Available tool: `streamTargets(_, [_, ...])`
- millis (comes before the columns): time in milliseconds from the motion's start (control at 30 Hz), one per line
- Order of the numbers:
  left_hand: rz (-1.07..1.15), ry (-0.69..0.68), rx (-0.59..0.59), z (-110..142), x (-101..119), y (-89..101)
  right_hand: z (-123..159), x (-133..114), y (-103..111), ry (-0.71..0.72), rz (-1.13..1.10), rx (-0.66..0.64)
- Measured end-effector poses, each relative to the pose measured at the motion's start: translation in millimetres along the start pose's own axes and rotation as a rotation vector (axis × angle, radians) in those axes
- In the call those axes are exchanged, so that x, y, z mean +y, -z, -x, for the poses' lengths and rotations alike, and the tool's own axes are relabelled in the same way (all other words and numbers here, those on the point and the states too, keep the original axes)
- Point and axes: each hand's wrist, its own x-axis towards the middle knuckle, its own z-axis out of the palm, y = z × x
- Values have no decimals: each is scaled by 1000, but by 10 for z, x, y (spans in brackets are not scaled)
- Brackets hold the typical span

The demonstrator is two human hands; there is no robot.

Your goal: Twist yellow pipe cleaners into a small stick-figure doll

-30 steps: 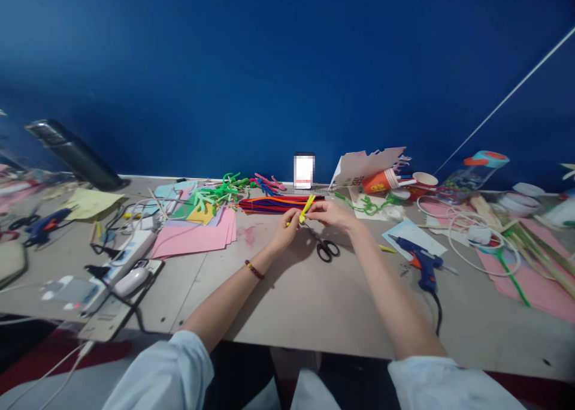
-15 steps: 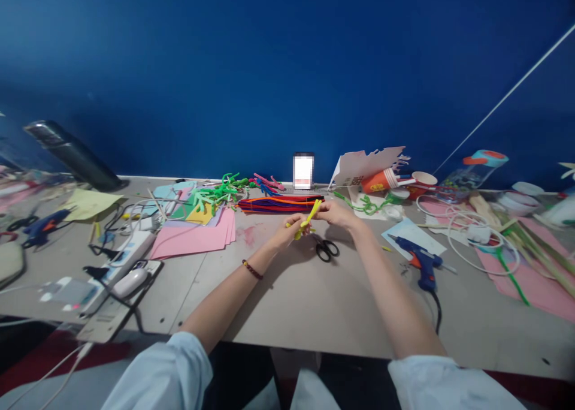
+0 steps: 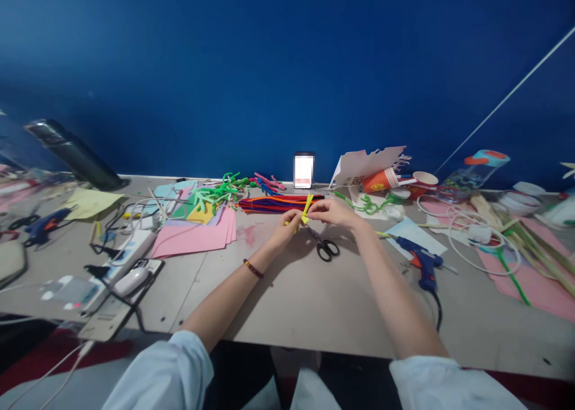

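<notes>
Both my hands meet over the middle of the table, each pinching a bunch of yellow pipe cleaners point(image 3: 306, 208). My left hand point(image 3: 286, 228) grips the lower end, with a dark red bead bracelet on its wrist. My right hand point(image 3: 332, 211) holds the upper part, fingers closed round it. Black-handled scissors point(image 3: 324, 246) lie on the table just below my right hand. A bundle of red, orange and blue pipe cleaners point(image 3: 276, 203) lies right behind my hands.
Pink paper sheets point(image 3: 197, 237) and green pipe cleaner shapes point(image 3: 215, 193) lie left. A blue glue gun point(image 3: 420, 260) sits right, orange paper cups point(image 3: 381, 181) and a phone point(image 3: 304, 170) behind. Cables and a power strip point(image 3: 126, 257) crowd the left edge.
The yellow pipe cleaners tilted down to the left half a second ago and now stand more upright again. Both hands stayed in the same spot, working them.
</notes>
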Motion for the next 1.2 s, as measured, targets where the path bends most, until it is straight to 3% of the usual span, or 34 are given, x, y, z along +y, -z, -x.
streamTargets(167, [11, -57, 21, 4, 21, 0, -17, -35, -82, 86, 6, 65])
streamTargets(533, [30, -93, 158, 11, 37, -29, -26, -66, -138, 57, -37, 103])
streamTargets(900, [58, -100, 135, 26, 47, -13, -37, -53, -148, 52, -40, 100])
streamTargets(1200, [231, 66, 84, 1, 30, 8, -5, -96, -167, 44, 72, 150])
